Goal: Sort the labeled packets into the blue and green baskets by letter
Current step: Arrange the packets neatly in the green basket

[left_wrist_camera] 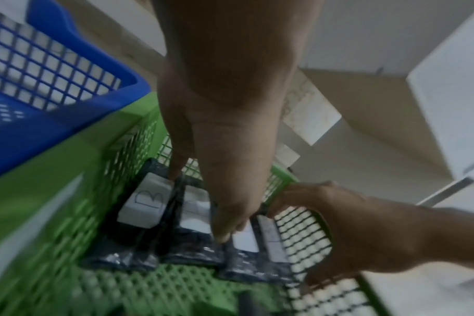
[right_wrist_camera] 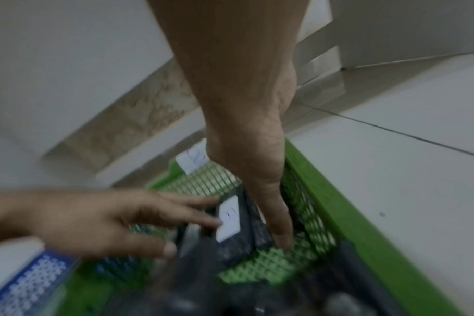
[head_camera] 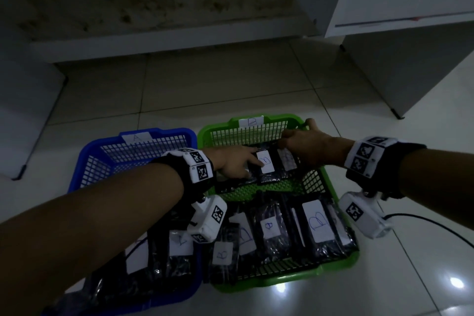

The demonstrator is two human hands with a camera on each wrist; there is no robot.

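Note:
The green basket [head_camera: 341, 195], tagged B, stands right of the blue basket [head_camera: 77, 172], tagged A. Three black packets lie side by side in the green basket's far half. My left hand [head_camera: 238, 164] lies on them with straight fingers; its thumb [left_wrist_camera: 225, 233] presses the middle one, next to a packet labelled B [left_wrist_camera: 146, 203]. My right hand [head_camera: 305, 146] spans the rightmost packet [head_camera: 287, 159], fingers curled over its far end and thumb [right_wrist_camera: 283, 239] down at its near end on the basket floor. Its label letter is unreadable.
Several more B packets [head_camera: 318, 220] fill the near half of the green basket. Other packets [head_camera: 179, 241] lie in the blue basket's near end, partly behind my left forearm. A black cable [head_camera: 423, 223] runs over the tiled floor at right. White furniture [head_camera: 410, 59] stands beyond.

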